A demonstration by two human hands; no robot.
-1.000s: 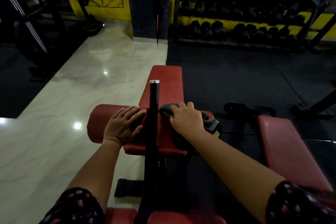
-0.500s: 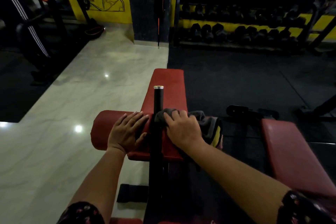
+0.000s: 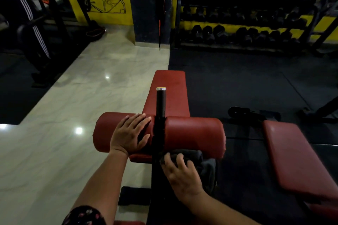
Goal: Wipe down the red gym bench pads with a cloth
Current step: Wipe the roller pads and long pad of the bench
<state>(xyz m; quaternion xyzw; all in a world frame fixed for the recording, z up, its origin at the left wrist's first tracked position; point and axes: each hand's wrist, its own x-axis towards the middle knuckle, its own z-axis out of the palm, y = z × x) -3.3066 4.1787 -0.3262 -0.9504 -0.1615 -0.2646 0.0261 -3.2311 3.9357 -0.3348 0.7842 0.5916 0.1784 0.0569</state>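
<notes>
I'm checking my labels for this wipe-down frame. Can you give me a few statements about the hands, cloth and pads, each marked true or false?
1. The left hand lies flat on the roller pad, left of the post. True.
2. The left hand holds the cloth. False: the right hand grips it.
3. The cloth lies on the long bench pad. False: it is at the roller pad's near lower edge, right of the post.
4. A dumbbell rack stands at the far wall. True.
</notes>
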